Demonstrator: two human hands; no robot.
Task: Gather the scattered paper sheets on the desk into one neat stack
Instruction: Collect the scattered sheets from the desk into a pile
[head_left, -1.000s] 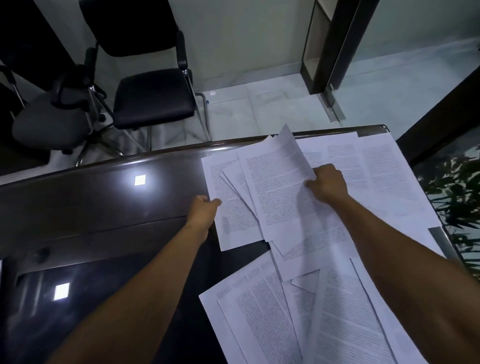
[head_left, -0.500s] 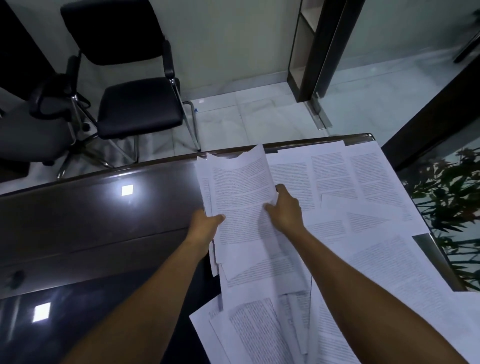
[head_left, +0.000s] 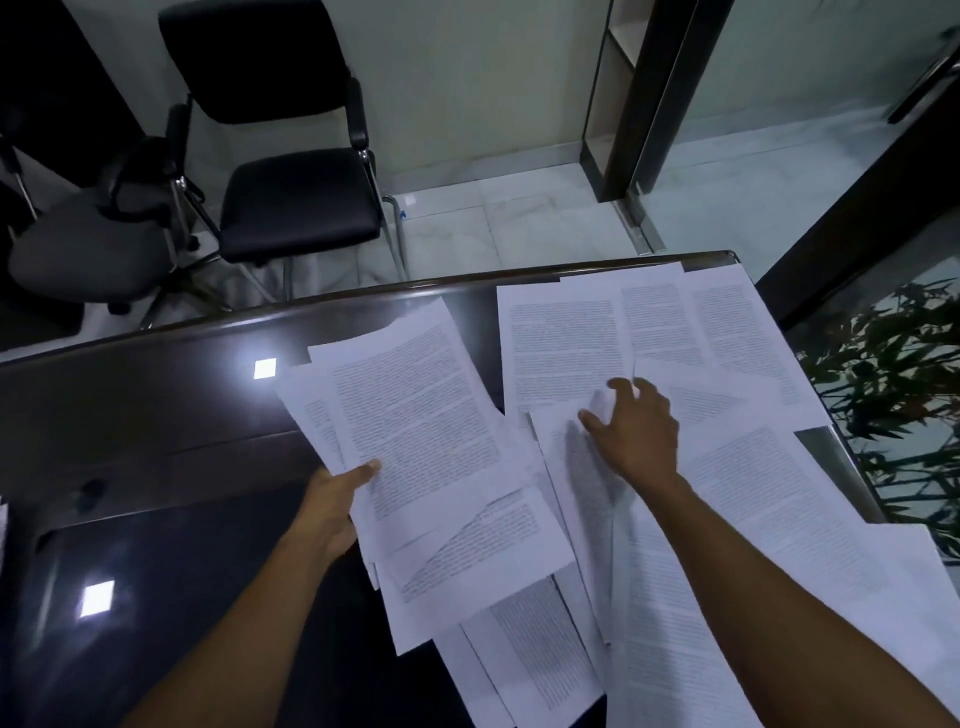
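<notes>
**Gathering under way: one bundle held, most sheets still loose**

The left hand (head_left: 332, 506) grips a small fanned bundle of sheets (head_left: 415, 421) by its near-left edge, above the middle of the desk (head_left: 130, 405). The right hand (head_left: 636, 434), fingers spread and grasping nothing, reaches over the scattered sheets (head_left: 727, 467) covering the desk's right end up to its far-right corner. Next, probably, it must pinch one sheet and carry it left. The dark left half offers open room; sheets at the right edge could slip off.
</notes>
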